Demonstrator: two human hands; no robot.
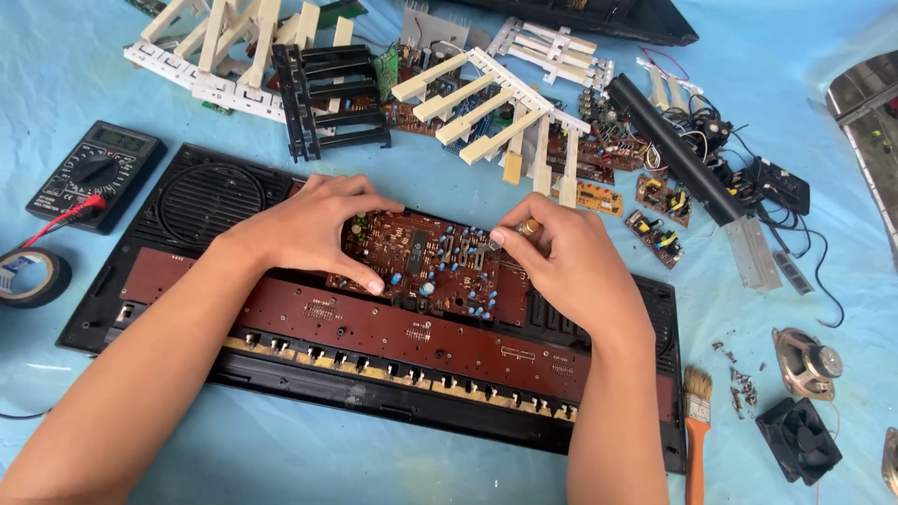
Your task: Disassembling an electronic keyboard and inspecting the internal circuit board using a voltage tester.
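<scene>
Opened keyboard on a blue sheet (pixel 468 201), read from left to right. At 9 o'clock lie a roll of black tape (pixel 32 278) and a black meter (pixel 95 174) with a red lead plugged in; the lead trails toward the black case (pixel 201 201) and could snag a forearm. The left hand (pixel 304 229) rests on the upper left of the brown circuit board (pixel 426 264), thumb and forefinger spread narrowly and pressing it down rather than closing round it; the board sits tilted over the long red-brown board (pixel 412 332) in the middle of the case. The right hand (pixel 571 257) pinches a small brass-tipped tool (pixel 526 227) at the board's 2 o'clock corner, fingers closed tight on it; the tip is hidden, so what it touches cannot be told. Judged risks: a slip of the tool could scratch tracks or bend the small blue parts just beside it; uneven pressure from the left hand could flex the board or crack a joint; the tilted board could slide against the one below. At 12 o'clock loose white keys (pixel 486 108) and small boards (pixel 655 201) crowd near; at 4 o'clock a brush (pixel 696 411), a speaker (pixel 806 363) and a fan (pixel 798 440) lie well apart, among dark crumbs that could fall into the case.
</scene>
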